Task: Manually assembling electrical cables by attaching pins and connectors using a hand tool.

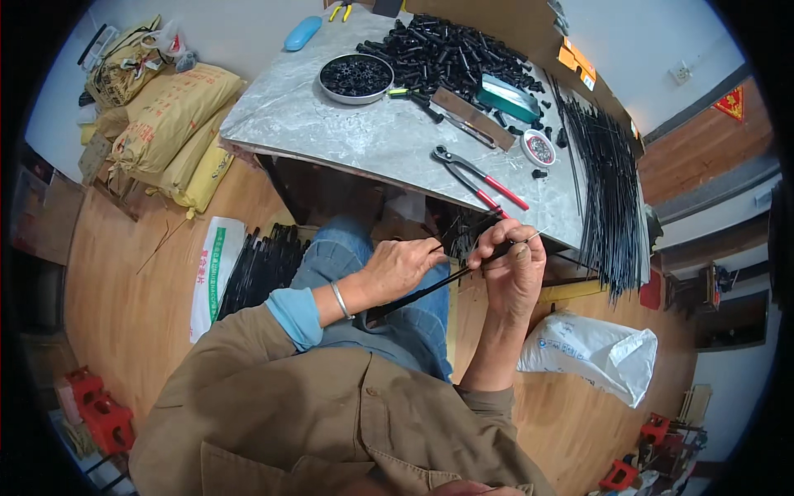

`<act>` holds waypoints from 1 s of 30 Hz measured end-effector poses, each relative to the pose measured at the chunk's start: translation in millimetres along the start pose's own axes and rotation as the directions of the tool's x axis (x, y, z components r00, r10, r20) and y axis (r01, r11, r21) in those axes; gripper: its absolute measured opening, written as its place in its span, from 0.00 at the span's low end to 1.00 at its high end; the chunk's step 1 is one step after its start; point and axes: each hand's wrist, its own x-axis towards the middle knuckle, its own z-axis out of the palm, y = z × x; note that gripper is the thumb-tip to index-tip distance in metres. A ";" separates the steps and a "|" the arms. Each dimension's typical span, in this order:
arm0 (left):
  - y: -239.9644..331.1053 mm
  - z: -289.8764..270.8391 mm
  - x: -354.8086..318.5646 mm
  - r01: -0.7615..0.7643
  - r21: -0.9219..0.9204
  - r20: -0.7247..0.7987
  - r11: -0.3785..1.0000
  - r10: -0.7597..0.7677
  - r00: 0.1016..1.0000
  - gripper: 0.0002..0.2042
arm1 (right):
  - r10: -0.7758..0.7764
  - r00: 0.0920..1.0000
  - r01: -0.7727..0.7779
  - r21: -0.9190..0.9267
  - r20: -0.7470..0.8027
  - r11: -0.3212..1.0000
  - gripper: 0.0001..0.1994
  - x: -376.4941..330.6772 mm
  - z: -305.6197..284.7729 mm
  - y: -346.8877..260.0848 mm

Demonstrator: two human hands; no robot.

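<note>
Over my lap, my right hand (514, 263) pinches a thin black rod (447, 281), which slants down toward my knees. A thin bright metal tip sticks out past its thumb and forefinger. Close by on the left, my left hand (401, 266) is closed in a pinch, fingertips near the rod; a small dark sliver shows at them, too small to name. A pair of red-handled cutters (506, 192) lies on the table's near edge, just beyond my right hand. A small white dish (526, 155) of tiny silvery pieces stands farther back.
On the grey table (289, 124) lie a heap of black plastic parts (447, 50), a round bowl (357, 99) of black pieces, a green box (508, 99) and many long black rods (608, 190). Stacked sacks (174, 124) stand left; a white sack (591, 351) lies right.
</note>
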 end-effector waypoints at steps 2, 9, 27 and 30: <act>2.3 0.0 -0.8 0.008 0.033 0.010 0.999 -0.009 1.000 0.09 | -0.003 1.000 0.003 -0.006 0.000 1.000 0.11 0.5 -0.5 0.0; 7.3 -0.5 -1.3 0.007 0.062 0.035 0.998 -0.009 0.999 0.09 | 0.001 1.000 -0.001 0.012 -0.022 1.000 0.11 -0.3 -7.3 1.2; 14.7 2.4 -8.2 0.003 0.128 0.020 0.992 -0.006 1.000 0.09 | -0.198 0.936 0.054 -0.437 -0.290 0.898 0.09 -1.9 -1.7 1.4; 19.6 4.0 -11.6 -0.013 0.131 0.022 0.991 0.010 1.000 0.10 | -0.182 0.929 0.028 -0.426 -0.323 0.904 0.10 0.4 5.4 -3.1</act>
